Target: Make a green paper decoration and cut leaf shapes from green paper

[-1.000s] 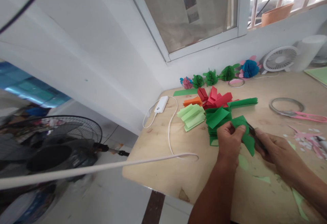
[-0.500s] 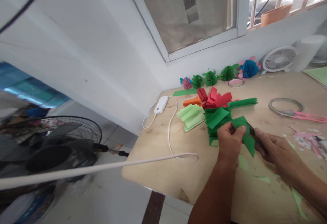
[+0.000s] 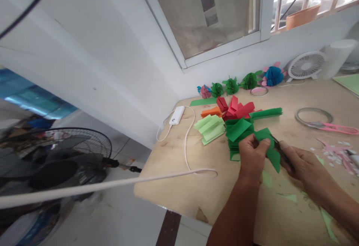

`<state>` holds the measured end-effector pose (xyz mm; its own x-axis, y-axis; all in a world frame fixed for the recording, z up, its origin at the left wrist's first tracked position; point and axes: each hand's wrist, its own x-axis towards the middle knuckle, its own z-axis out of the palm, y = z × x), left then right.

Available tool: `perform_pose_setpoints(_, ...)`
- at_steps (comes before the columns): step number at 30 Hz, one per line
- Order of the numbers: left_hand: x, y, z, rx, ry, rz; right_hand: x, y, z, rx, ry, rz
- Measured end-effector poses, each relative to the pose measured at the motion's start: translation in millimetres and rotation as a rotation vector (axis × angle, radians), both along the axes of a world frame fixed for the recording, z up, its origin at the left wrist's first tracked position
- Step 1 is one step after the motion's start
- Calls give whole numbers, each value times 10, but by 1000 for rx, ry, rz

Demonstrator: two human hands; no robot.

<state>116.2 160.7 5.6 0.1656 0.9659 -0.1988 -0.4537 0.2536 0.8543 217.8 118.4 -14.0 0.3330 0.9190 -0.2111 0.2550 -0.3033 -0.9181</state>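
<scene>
My left hand (image 3: 252, 155) pinches a dark green piece of paper (image 3: 274, 157) between thumb and fingers. Closed around dark-handled scissors (image 3: 285, 157), my right hand (image 3: 304, 165) holds their blades at the paper's right edge. Much of the handles is hidden by the fingers. Just beyond my left hand lies a pile of folded green paper (image 3: 238, 131). Folded red paper (image 3: 238, 108), an orange strip (image 3: 211, 111) and pleated light green paper (image 3: 210, 129) lie beside it. Light green offcuts (image 3: 288, 196) are scattered under my hands.
Several paper ball figures (image 3: 231, 85) line the wall beside a small white fan (image 3: 307, 65). A white power bank (image 3: 177, 115) and its cable (image 3: 185, 145) lie left. Pink-handled scissors (image 3: 339, 127), a metal ring (image 3: 300, 115) and pink scraps (image 3: 340, 152) sit right. A black floor fan (image 3: 61, 167) stands beyond the table edge.
The scissors and my right hand have shifted very slightly at the paper's edge. My left hand and the things on the table look the same.
</scene>
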Motion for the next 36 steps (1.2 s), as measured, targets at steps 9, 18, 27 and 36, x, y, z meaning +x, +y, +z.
perform_pose_setpoints(9,-5,-12,-14,-6,2,-3,3,2,2,-15,37,11)
perform_pose_setpoints(18,8,30,-32,-13,44,3,12,10,-14,-20,46,7)
perform_pose_setpoints(27,-5,-6,-33,0,62,-10,21,7,-45,27,51,27)
perform_pose_setpoints(36,-8,7,-30,-3,56,-19,18,14,-17,2,42,9)
